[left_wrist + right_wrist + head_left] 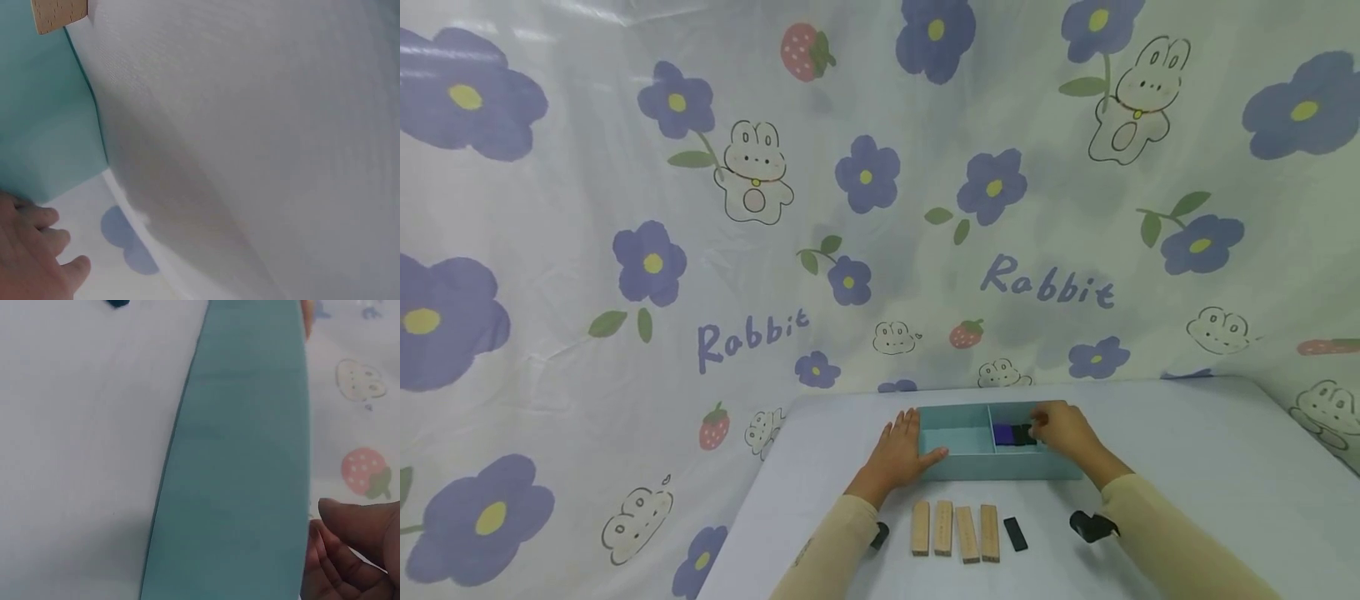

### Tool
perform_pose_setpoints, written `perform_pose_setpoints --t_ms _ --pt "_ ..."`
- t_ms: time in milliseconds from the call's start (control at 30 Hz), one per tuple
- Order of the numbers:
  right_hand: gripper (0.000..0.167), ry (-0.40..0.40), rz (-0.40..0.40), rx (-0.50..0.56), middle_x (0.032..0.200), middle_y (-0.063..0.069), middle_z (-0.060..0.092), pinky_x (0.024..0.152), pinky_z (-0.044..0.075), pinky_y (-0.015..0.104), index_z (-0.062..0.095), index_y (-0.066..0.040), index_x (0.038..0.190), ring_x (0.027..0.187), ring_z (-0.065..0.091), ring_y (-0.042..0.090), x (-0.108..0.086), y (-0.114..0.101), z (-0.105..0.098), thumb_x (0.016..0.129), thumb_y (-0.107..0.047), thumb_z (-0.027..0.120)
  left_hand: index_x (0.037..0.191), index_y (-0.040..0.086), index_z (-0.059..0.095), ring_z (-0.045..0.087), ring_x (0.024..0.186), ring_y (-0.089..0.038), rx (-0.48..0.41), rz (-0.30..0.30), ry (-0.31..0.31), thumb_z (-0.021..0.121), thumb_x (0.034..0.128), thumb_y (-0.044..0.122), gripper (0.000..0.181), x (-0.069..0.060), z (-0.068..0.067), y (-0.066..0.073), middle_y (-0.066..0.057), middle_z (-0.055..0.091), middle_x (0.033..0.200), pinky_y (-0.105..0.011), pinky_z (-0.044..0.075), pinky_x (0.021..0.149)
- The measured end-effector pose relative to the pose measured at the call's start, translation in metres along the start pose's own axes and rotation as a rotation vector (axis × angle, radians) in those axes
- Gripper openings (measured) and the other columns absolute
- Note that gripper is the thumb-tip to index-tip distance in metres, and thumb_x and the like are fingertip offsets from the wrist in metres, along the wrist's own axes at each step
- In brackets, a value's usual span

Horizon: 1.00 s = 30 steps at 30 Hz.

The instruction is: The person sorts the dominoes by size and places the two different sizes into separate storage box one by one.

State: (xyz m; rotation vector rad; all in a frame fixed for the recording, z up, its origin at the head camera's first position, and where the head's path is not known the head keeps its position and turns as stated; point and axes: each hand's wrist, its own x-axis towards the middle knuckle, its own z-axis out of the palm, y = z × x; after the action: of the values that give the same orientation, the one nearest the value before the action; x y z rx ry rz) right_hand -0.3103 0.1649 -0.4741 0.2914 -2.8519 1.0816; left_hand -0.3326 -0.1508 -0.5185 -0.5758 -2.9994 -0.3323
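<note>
Patterned sheeting [925, 275] hangs at the far side of the white table [805, 483] I am watching from a distance. Toward that far edge sits a teal box [970, 468] with two compartments. The left hand [897, 452] is spread wide at its left end, thumb set apart over the near wall, I'd judge to steady it. The right hand [1063, 429] has its fingers bent down at the right compartment, beside purple and black pieces [1022, 434] lying there; I can't tell whether it pinches one. Nearer me, four wooden blocks [943, 527] lie in a row with a loose black piece [1016, 534] to their right, likely kept within easy reach. "Rabbit" reads twice in purple on the sheeting; any marks on the wood are too small for me to read.
</note>
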Motion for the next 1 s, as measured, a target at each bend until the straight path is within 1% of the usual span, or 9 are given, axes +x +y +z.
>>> perform_pose_setpoints --t_ms 100,200,300,367,500,700,800,900,1000 --pt "0.028 0.007 -0.016 0.075 0.090 0.008 0.069 0.064 0.055 0.037 0.066 0.007 0.111 0.075 0.066 0.021 -0.009 -0.003 0.002 0.087 -0.005 0.071 0.153 -0.002 0.020 0.017 0.145 -0.034 0.008 0.000 0.005 0.038 0.0901 0.074 0.100 0.000 0.001 0.000 -0.017 0.022 0.158 -0.051 0.016 0.115" --pt "0.029 0.006 -0.023 0.170 0.093 0.006 0.068 0.065 0.056 0.034 0.066 0.005 0.114 0.077 0.067 0.019 -0.017 -0.007 0.007 0.088 -0.007 0.070 0.153 -0.001 0.021 0.018 0.145 -0.034 0.012 -0.005 0.012 0.038 0.0896 0.075 0.101 0.000 0.001 0.000 -0.017 0.022 0.158 -0.051 0.016 0.115" --pt "0.029 0.003 -0.052 0.257 0.093 0.004 0.068 0.065 0.056 0.030 0.066 0.005 0.114 0.078 0.066 0.017 -0.027 -0.009 0.013 0.089 -0.007 0.070 0.153 -0.002 0.021 0.018 0.145 -0.033 0.000 -0.008 0.013 0.039 0.0896 0.074 0.100 -0.001 0.001 0.000 -0.017 0.023 0.158 -0.051 0.016 0.115" --pt "0.028 -0.008 -0.072 0.295 0.091 0.003 0.067 0.065 0.056 0.028 0.066 0.006 0.113 0.080 0.066 0.017 -0.033 -0.010 0.018 0.088 -0.006 0.071 0.153 -0.001 0.021 0.017 0.145 -0.032 0.001 -0.010 0.008 0.039 0.0895 0.075 0.101 -0.001 0.002 0.000 -0.017 0.022 0.158 -0.050 0.015 0.115" --pt "0.027 -0.026 -0.099 0.289 0.087 -0.002 0.066 0.064 0.054 0.025 0.068 0.003 0.112 0.081 0.063 0.015 -0.044 -0.007 0.027 0.087 -0.005 0.072 0.153 -0.002 0.020 0.017 0.145 -0.032 0.000 -0.004 0.015 0.040 0.0899 0.074 0.100 0.000 0.002 -0.001 -0.017 0.021 0.158 -0.050 0.015 0.115" --pt "0.030 -0.077 -0.133 0.241 0.086 -0.004 0.065 0.066 0.054 0.025 0.068 0.003 0.112 0.082 0.063 0.015 -0.054 0.003 0.042 0.084 -0.006 0.074 0.154 -0.001 0.020 0.017 0.145 -0.032 0.034 0.001 0.019 0.037 0.0893 0.075 0.101 0.000 0.003 -0.003 -0.017 0.021 0.158 -0.050 0.015 0.115" --pt "0.032 -0.113 -0.145 0.227 0.086 -0.004 0.064 0.066 0.053 0.024 0.068 0.005 0.111 0.079 0.063 0.014 -0.058 0.008 0.048 0.082 -0.008 0.076 0.153 -0.002 0.021 0.018 0.145 -0.034 0.030 0.013 0.025 0.038 0.0898 0.074 0.101 0.000 0.002 -0.002 -0.018 0.022 0.158 -0.051 0.016 0.115" --pt "0.037 -0.169 -0.139 0.257 0.087 0.001 0.064 0.061 0.054 0.027 0.066 0.007 0.112 0.076 0.062 0.016 -0.061 0.012 0.052 0.080 -0.006 0.078 0.153 -0.003 0.021 0.018 0.145 -0.034 0.025 0.017 0.025 0.040 0.0903 0.073 0.100 0.000 0.002 -0.002 -0.019 0.022 0.158 -0.051 0.016 0.115" --pt "0.041 -0.209 -0.107 0.251 0.089 0.003 0.064 0.062 0.055 0.029 0.066 0.004 0.111 0.077 0.062 0.017 -0.064 0.013 0.055 0.076 -0.009 0.082 0.153 -0.003 0.021 0.019 0.145 -0.034 0.028 0.018 0.027 0.038 0.0900 0.074 0.101 0.000 0.003 -0.002 -0.019 0.022 0.157 -0.051 0.016 0.115"
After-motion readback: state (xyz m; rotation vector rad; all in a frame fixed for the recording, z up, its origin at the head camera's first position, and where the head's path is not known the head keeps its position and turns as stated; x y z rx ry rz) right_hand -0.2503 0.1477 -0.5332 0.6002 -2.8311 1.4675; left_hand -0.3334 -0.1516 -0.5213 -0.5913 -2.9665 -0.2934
